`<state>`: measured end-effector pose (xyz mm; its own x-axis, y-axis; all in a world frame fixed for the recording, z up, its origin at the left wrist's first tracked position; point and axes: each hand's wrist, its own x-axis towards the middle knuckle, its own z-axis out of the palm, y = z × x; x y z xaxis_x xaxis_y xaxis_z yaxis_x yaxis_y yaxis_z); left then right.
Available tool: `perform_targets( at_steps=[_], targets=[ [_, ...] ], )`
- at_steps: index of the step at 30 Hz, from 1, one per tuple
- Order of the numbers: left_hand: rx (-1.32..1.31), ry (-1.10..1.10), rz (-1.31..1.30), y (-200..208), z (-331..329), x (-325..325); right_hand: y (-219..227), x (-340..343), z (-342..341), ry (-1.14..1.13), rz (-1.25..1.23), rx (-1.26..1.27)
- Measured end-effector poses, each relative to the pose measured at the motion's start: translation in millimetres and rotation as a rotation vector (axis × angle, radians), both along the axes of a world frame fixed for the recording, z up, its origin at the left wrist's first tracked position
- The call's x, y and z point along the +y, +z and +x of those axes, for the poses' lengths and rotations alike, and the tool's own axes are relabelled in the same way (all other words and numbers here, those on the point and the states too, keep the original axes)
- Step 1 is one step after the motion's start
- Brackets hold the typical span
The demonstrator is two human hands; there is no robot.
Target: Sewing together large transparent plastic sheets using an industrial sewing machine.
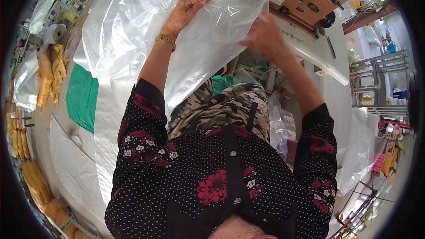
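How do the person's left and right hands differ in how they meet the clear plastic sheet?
The left hand lies flat on top of the clear plastic sheet, fingers spread; the right hand grips its edge, motion-blurred. The left wrist wears a gold bracelet; the right is bare. Both touch the same sheet.

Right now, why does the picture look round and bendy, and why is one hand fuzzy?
In the head view, the fisheye lens leaves a black ring around the rim and bends straight edges, like the sewing machine. The right hand is smeared by motion blur, while the left hand is sharp. Light glares white on the clear plastic sheet.
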<state>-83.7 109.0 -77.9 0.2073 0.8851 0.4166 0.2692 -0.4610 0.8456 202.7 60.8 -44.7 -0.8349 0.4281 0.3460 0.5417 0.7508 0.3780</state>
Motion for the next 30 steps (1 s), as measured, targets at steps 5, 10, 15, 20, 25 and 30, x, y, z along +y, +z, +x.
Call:
perform_targets(
  at_steps=[5, 10, 15, 20, 25, 30],
  targets=[
    [0.0, -0.023, 0.045, -1, 0, 3, -69, -66, -59, -0.159, -0.544, 0.034],
    [-0.014, -0.02, 0.01, -2, 2, 2, -49, -105, -99, -0.145, -0.707, 0.008],
    [0.05, -0.008, 0.074, 1, 9, -13, -7, -161, -78, 0.041, -0.826, 0.064],
    [0.22, 0.076, 0.273, 12, 25, -41, -12, -161, -72, -0.076, -0.895, 0.077],
    [0.331, 0.17, 0.475, 20, 60, -91, -27, -130, -79, -0.126, -0.672, -0.01],
    [0.432, 0.103, 0.119, 9, 91, -124, -38, -138, -81, -0.013, -0.898, -0.175]
  ],
)
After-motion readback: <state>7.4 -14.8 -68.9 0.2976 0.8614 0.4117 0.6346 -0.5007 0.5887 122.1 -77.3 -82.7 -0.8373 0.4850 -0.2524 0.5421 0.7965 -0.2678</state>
